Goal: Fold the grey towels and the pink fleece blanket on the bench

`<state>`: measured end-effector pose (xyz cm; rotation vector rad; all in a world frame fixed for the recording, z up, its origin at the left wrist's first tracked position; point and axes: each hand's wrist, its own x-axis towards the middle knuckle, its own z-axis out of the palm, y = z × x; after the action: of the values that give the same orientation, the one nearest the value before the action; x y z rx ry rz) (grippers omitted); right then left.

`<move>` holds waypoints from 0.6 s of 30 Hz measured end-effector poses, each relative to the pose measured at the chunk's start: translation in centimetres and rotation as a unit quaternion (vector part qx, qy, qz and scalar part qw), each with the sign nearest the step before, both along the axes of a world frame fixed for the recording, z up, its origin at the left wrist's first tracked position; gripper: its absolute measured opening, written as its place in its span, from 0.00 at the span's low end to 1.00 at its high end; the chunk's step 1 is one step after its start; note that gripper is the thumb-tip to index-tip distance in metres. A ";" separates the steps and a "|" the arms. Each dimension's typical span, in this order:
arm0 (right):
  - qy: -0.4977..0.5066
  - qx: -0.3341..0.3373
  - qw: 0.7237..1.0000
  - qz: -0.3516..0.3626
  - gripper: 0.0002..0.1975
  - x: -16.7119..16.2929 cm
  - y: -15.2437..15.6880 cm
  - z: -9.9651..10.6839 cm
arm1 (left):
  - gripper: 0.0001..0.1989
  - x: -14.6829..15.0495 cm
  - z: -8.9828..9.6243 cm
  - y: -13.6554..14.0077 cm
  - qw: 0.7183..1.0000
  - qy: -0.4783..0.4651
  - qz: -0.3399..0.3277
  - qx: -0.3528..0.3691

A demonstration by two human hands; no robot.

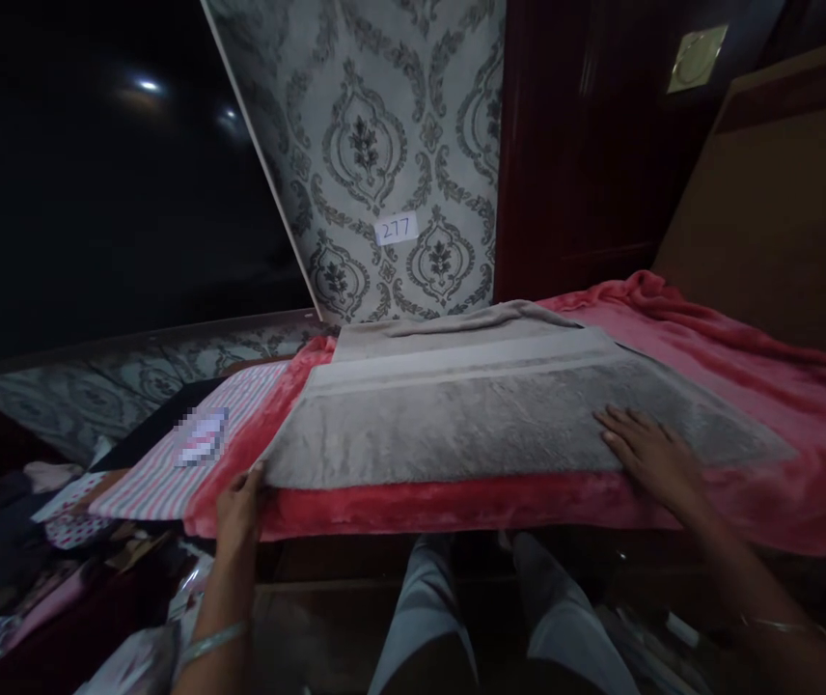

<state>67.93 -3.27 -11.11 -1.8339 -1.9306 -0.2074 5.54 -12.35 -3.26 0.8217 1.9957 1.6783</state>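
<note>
A grey towel [442, 425] with a pale band along its far part lies spread over a red and pink blanket [471, 502]. My left hand [239, 502] pinches the towel's near left corner between thumb and fingers. On the right, my right hand [648, 454] lies flat on the towel near its front edge, fingers spread. Beyond the pale band, a further grey layer of cloth with a rumpled far edge reaches toward the wall.
Striped cloth [159, 473] extends left of the blanket, and a heap of clothes and bags [37, 598] fills the lower left. A large dark screen [109, 183] stands at the left. Behind are patterned wallpaper [413, 145] with a "277" label [397, 228] and a brown board [789, 203].
</note>
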 end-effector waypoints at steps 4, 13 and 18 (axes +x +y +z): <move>-0.009 0.007 1.000 0.004 0.30 -0.2 -0.1 0.1 | 0.19 2.0 -0.3 1.1 0.998 -0.026 0.053 0.033; -0.009 0.032 0.999 0.003 0.33 -0.3 0.2 -0.6 | 0.22 3.4 2.1 2.2 0.999 -0.044 0.013 0.029; -0.015 0.031 0.999 0.003 0.32 -0.5 0.3 -0.4 | 0.23 6.9 6.5 5.7 0.990 0.060 -0.083 0.092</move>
<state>67.43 -3.00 -11.52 -1.7948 -1.9268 -0.2922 12.46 -6.61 3.25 1.1461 1.8090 1.7702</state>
